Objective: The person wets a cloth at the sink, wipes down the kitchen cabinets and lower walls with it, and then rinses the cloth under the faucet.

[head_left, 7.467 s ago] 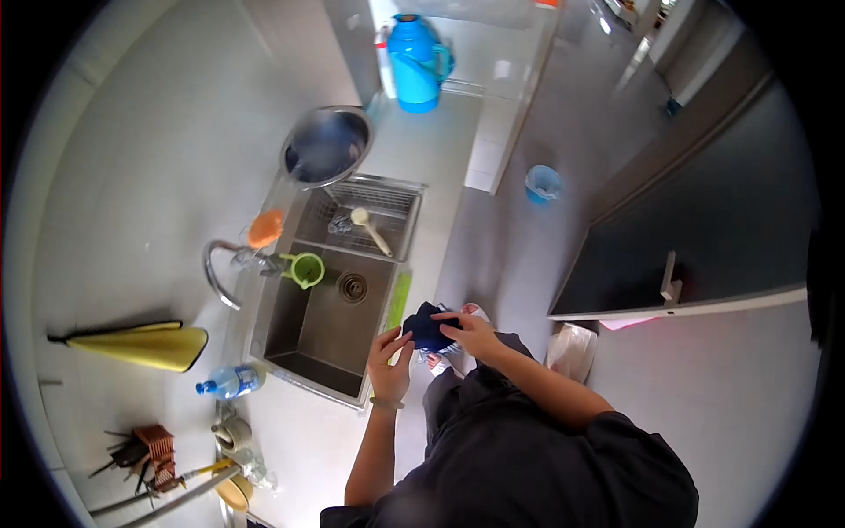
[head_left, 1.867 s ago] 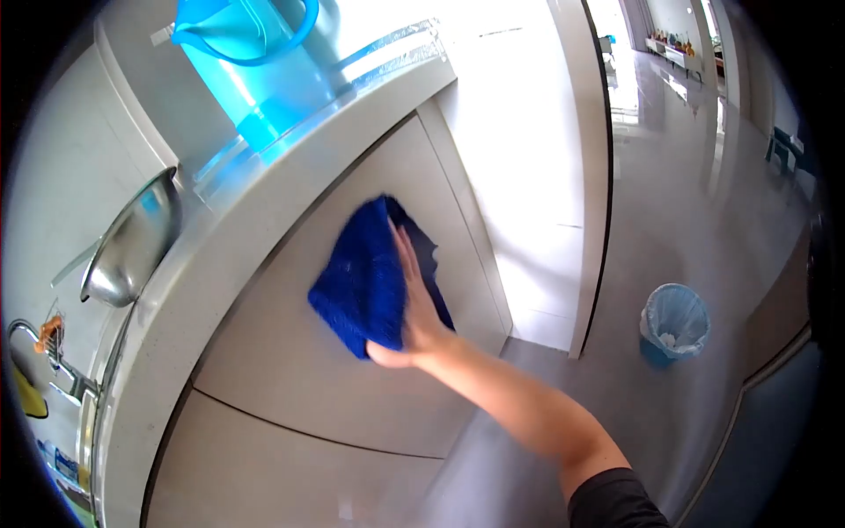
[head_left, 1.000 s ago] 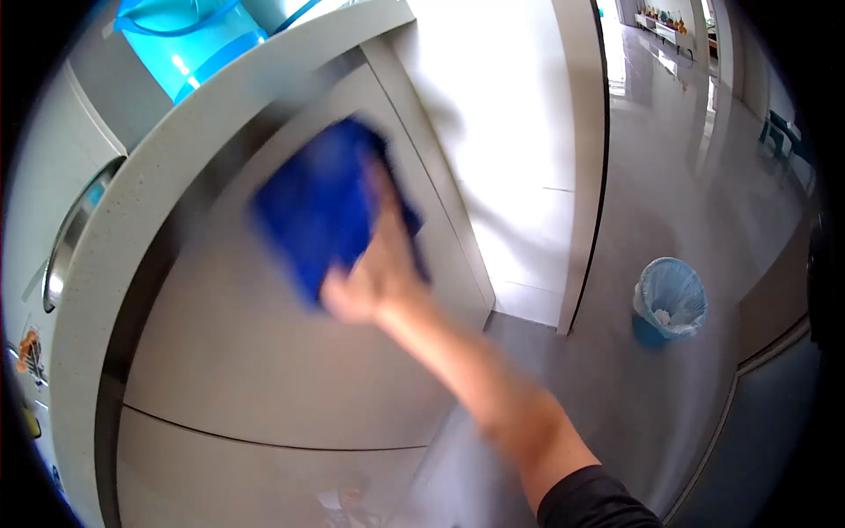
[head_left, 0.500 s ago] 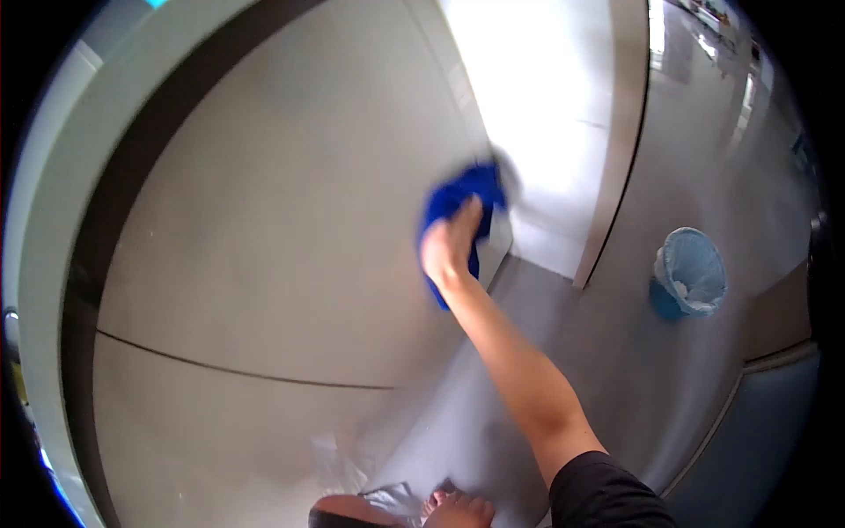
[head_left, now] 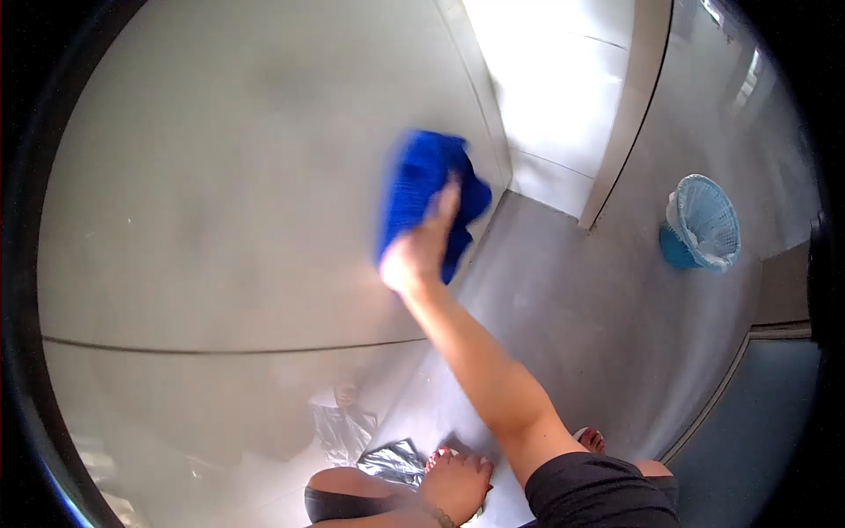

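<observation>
My right hand (head_left: pixel 421 246) presses a blue cloth (head_left: pixel 414 189) against the smooth beige panel (head_left: pixel 220 220), near its right edge. The fingers lie over the cloth, partly hidden in its folds, and the hand is a little blurred. At the bottom, my left hand (head_left: pixel 458 488) rests by my bent knee (head_left: pixel 339 488), back upward, a bracelet at the wrist. Its fingertips are out of sight. A crumpled silvery plastic bag (head_left: pixel 394 462) lies on the floor close to the left hand, mirrored in the glossy panel.
A light-blue bin (head_left: pixel 682 248) with a liner stands on the grey floor (head_left: pixel 563 308) at the right. White tiles (head_left: pixel 554 97) and a door-frame-like post (head_left: pixel 627 114) rise beyond the panel. My sandaled foot (head_left: pixel 591 438) is under my right arm.
The right hand has slid leftward with the cloth along the panel. My view has shifted, so the bin appears higher and more of my legs and feet shows.
</observation>
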### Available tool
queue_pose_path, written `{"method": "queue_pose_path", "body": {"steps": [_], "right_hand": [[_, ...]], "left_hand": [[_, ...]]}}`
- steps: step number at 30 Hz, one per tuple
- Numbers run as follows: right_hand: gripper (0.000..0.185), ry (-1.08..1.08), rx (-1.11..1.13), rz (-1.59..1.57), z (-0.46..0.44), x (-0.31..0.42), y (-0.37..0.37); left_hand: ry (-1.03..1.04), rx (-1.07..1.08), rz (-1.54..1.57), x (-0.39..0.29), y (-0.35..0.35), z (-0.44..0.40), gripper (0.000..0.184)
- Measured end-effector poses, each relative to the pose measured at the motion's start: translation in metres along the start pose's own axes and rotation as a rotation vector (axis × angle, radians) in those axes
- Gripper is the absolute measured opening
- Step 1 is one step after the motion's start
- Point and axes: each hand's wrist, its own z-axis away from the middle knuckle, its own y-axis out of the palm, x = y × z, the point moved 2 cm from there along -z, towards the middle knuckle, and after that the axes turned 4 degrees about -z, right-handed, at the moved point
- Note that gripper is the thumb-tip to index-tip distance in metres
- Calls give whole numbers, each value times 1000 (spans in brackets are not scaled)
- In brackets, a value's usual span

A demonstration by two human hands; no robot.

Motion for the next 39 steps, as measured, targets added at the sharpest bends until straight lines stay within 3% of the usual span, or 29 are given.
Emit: {"method": "queue_pose_path", "body": {"steps": [2,3,4,6,7,8,10,11,12,14,16,17,18,20,21,23,24,25,27,28,30,31,33,34,37,38,39], "right_hand": [[58,74,-348,-139,24,-65,-47],[53,128,-338,-128,31,-81,-69],[54,254,-319,288,44,-116,-89],[53,228,-340,141,58,-92,-67],[51,382,-583,-91,75,-68,-26],[56,258,-305,88,81,-26,5],[70,-201,307,457,120,86,70],[78,-327,561,475,137,132,102],[87,-408,738,414,149,170,136],[74,-867,631,255,167,204,187],[61,-836,555,250,175,214,201],[53,-914,611,323,172,207,198],[57,-874,717,230,172,188,194],[66,-740,631,284,159,152,144],[67,-765,493,294,160,115,109],[49,-991,143,514,178,16,45],[36,-1224,90,871,187,-24,10],[39,-1018,82,826,195,-72,-24],[44,-138,-52,442,218,-164,-82],[47,95,-134,371,231,-203,-105],[52,290,-210,341,254,-255,-131],[55,345,-226,317,247,-228,-111],[62,226,-111,313,218,-123,-35],[65,66,54,349,204,-55,8],[75,-437,623,208,194,129,119],[79,-553,677,111,194,166,152],[78,-651,647,56,197,186,179]], "left_hand": [[25,86,-86,4,4,2,23],[20,49,-79,6,21,5,29],[35,92,-125,2,19,6,29],[74,187,-216,-4,8,8,29],[62,104,-232,-5,17,13,27],[66,87,-187,-6,27,17,25],[77,50,-91,-11,43,24,24],[20,-12,-54,-17,46,25,21],[14,56,-99,-20,40,23,21],[19,-7,-2,-22,45,21,21],[22,-63,88,-15,52,22,21],[22,-92,131,-12,54,23,21],[22,-124,176,-9,57,25,21],[50,377,-134,-6,17,27,21],[-7,234,-62,0,36,33,24],[-3,255,-34,5,31,38,26],[-3,262,-21,8,28,40,28],[-6,234,-53,9,30,41,28],[-6,199,-63,6,32,42,28],[-4,188,-70,2,32,44,29],[-3,247,-23,-4,30,45,28],[0,271,-8,-5,26,44,27],[22,235,-51,-12,12,47,26],[40,225,-68,-16,10,47,25],[56,-215,-131,-19,29,55,28],[84,301,-104,-16,37,42,29],[88,246,-53,-16,41,39,29]]}}
